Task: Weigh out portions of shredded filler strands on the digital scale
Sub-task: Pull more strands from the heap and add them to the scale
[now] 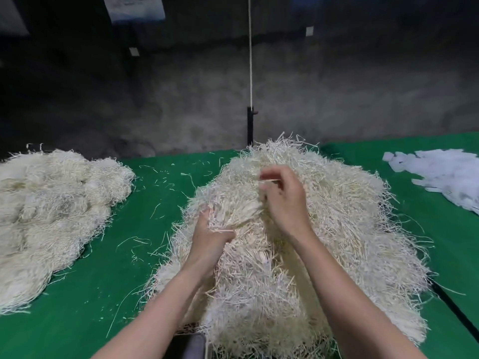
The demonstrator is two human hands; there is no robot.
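My left hand grips a clump in the shredded strand pile on the worktop; my right hand pinches strands above.

Bare left hand and right hand — forearms bare too

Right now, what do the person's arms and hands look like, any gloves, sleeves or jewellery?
The left hand and right hand are bare: no gloves, rings or watch visible. Both forearms are uncovered down to the picture's lower edge; no sleeve shows.
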